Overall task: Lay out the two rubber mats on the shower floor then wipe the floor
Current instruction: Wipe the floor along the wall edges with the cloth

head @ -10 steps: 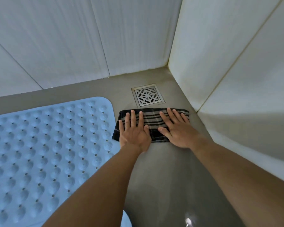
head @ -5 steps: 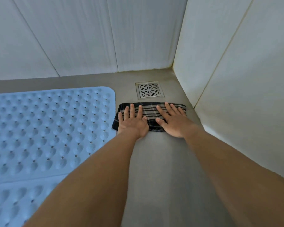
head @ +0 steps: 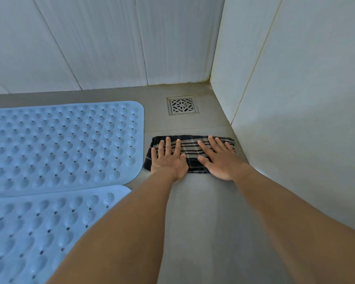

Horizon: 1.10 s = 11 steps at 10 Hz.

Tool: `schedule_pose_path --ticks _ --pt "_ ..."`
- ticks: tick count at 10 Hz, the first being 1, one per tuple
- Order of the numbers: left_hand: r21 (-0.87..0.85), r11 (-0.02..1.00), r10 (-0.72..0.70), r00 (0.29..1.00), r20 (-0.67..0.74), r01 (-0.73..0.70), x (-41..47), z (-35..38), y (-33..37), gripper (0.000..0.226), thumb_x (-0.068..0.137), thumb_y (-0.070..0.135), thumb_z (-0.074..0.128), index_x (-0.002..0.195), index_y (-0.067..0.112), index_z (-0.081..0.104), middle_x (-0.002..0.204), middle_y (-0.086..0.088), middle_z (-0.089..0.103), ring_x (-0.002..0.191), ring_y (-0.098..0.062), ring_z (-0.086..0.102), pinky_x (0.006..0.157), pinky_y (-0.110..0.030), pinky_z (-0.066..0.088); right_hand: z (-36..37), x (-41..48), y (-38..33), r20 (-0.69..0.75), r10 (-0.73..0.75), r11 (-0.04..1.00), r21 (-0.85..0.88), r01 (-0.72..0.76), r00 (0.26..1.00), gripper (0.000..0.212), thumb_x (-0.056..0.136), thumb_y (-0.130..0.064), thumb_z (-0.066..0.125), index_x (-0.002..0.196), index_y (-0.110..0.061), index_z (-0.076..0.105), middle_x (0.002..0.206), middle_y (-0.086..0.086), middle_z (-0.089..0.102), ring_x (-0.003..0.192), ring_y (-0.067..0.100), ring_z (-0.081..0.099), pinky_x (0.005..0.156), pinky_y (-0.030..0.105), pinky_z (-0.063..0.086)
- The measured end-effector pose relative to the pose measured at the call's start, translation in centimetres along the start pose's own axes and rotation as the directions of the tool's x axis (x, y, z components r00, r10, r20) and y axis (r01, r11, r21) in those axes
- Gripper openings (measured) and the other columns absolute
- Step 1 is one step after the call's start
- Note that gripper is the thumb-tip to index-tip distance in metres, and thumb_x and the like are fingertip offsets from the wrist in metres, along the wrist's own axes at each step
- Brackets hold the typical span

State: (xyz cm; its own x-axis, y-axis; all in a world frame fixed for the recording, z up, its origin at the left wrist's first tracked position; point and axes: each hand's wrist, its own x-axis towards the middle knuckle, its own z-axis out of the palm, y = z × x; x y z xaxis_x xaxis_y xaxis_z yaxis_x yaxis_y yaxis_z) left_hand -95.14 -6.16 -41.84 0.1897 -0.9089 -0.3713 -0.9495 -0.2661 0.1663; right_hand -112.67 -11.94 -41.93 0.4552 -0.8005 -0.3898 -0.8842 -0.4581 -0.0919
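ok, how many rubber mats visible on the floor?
2. Far mat lies left of the cloth; near mat sits below it, partly hidden by the left arm.

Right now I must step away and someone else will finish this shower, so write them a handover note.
Left hand and right hand: both flat, fingers spread, pressing the black striped cloth on the grey floor.
The cloth lies between the square metal drain and the person.
Done: both blue studded rubber mats lie flat to the left.
Left: wipe the floor.
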Motion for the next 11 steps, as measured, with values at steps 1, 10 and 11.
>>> schedule_pose_path --ticks 1,10,11 --pt "-0.002 1.000 0.008 1.000 0.011 -0.008 -2.0 0.7 0.3 0.060 0.105 0.042 0.009 0.154 0.027 -0.021 0.162 -0.004 -0.029 0.149 -0.025 -0.025 0.120 -0.051 -0.014 0.8 -1.9 -0.2 0.005 0.009 1.000 -0.003 -0.009 1.000 0.061 0.101 -0.061 0.009 0.153 -0.042 -0.019 0.163 -0.002 -0.026 0.150 0.017 -0.024 0.122 0.040 -0.012" --pt "-0.046 0.999 0.017 0.999 0.049 -0.015 -16.8 6.5 1.7 0.060 0.105 0.043 0.008 0.154 0.025 -0.022 0.160 -0.006 -0.031 0.148 -0.026 -0.028 0.120 -0.052 -0.015 6.8 -16.9 -3.1 0.032 0.079 0.996 -0.046 -0.078 0.996 0.060 0.104 -0.054 0.009 0.154 -0.039 -0.019 0.163 -0.001 -0.025 0.150 0.017 -0.022 0.123 0.041 -0.010" --pt "-0.047 0.999 0.017 0.998 0.060 -0.015 -16.6 6.2 1.7 0.061 0.105 0.042 0.008 0.153 0.025 -0.023 0.160 -0.006 -0.033 0.148 -0.026 -0.029 0.120 -0.053 -0.015 6.7 -16.7 -3.0 0.036 0.085 0.996 -0.036 -0.084 0.996 0.060 0.104 -0.054 0.011 0.154 -0.040 -0.019 0.163 -0.001 -0.026 0.150 0.017 -0.023 0.122 0.041 -0.011"
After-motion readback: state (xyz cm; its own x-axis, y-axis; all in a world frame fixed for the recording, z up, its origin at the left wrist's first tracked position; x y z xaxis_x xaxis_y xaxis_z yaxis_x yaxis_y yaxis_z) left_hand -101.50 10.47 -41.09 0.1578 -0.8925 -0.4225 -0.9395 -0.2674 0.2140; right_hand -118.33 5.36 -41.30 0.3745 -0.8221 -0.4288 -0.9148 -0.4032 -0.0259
